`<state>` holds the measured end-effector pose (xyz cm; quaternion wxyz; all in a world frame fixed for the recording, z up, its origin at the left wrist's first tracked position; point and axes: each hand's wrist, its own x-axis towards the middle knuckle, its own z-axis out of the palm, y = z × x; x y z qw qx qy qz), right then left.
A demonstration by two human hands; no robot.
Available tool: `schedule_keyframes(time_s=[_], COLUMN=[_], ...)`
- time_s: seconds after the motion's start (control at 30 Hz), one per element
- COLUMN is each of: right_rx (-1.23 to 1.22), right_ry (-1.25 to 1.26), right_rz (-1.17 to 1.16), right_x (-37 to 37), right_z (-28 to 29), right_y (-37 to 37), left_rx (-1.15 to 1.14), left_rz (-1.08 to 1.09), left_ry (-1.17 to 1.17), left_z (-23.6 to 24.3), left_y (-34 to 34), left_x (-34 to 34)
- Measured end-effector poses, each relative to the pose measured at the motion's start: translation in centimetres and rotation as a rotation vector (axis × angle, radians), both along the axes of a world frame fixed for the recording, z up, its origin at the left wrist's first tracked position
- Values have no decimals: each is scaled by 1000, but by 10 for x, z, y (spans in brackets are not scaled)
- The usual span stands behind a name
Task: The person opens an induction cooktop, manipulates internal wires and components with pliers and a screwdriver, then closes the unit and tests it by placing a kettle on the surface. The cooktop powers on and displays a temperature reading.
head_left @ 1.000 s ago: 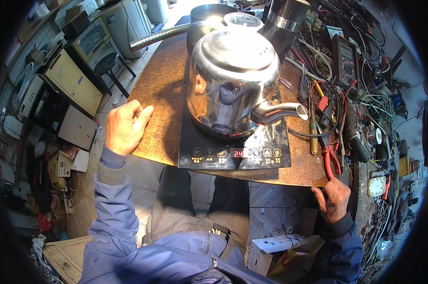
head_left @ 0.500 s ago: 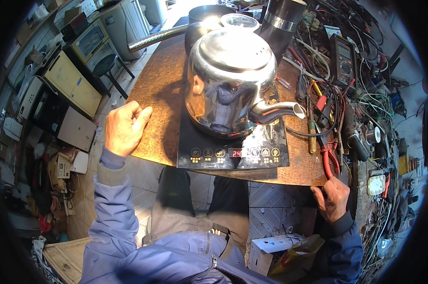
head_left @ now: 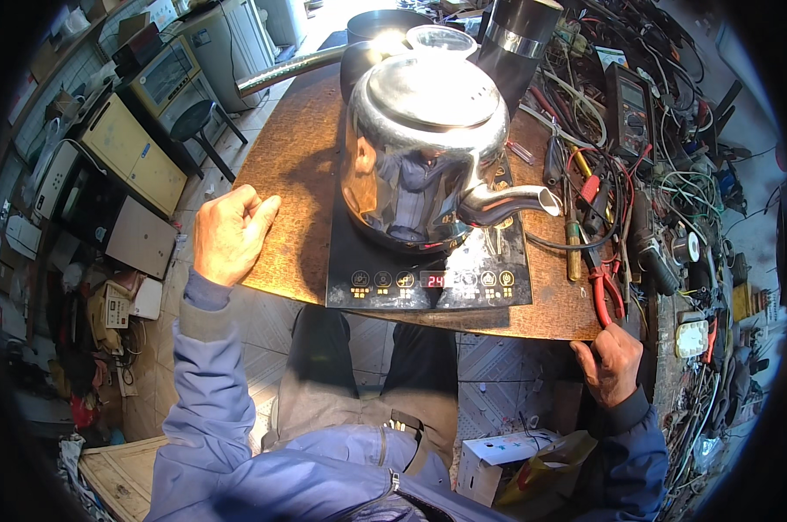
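Note:
A shiny steel kettle (head_left: 424, 165) with a curved spout stands on a black induction cooker (head_left: 385, 297), whose red display is lit. The cooker sits near the front of a brown wooden table (head_left: 280, 165). At the table's front left corner rests my left hand (head_left: 230, 233), closed in a fist, with nothing showing in it. My right hand (head_left: 615, 365) is closed at the front right corner, touching the edge just below red-handled pliers (head_left: 604, 294). Its inner fingers are hidden, so I cannot see what they may hold.
A black cylinder (head_left: 520, 43) and a clear bowl (head_left: 441, 39) stand behind the kettle. Tangled wires, a multimeter (head_left: 633, 109) and a screwdriver (head_left: 573, 248) crowd the right side. A stool (head_left: 193, 122) and cabinets line the left. A white box (head_left: 498, 457) is below.

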<state>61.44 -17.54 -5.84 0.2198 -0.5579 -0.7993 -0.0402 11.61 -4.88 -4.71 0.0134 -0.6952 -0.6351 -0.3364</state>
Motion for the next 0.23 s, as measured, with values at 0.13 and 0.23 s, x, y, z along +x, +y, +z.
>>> schedule_keyframes(time_s=[0.13,0.23], right_rx=[-1,0], right_ry=[-7,-11], right_rz=[-2,2], right_x=[0,1], right_z=[1,-1], right_y=[0,0], left_rx=[-1,-17], left_rz=[1,9], left_ry=[-9,-4], left_z=[1,1], left_y=[0,-1], left_x=[1,1])
